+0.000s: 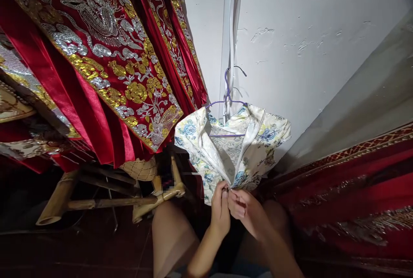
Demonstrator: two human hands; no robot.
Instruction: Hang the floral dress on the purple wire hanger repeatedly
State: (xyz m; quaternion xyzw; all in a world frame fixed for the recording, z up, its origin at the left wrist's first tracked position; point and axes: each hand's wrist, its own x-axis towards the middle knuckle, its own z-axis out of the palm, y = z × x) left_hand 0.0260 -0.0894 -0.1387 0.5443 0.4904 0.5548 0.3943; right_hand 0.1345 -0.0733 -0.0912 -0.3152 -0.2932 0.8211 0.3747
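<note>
Head view. Shirt [211, 154]: hangs on purple hanger [228, 96] before the wall [277, 67], shoulders over the hanger's two ends, apparently to stay spread. Left hand [221, 209], right hand [243, 210]: fingertips closed, pinching the front edges, likely to keep them together. Cream, blue-and-yellow flowers, neck gaping.

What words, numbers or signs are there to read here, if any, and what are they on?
None that I can read.
The shirt shows flowers, and the red cloth at picture left shows gold and silver patterns.
The patch by the bamboo frame and parts of the red cloth at picture right are too blurred to tell.
</note>
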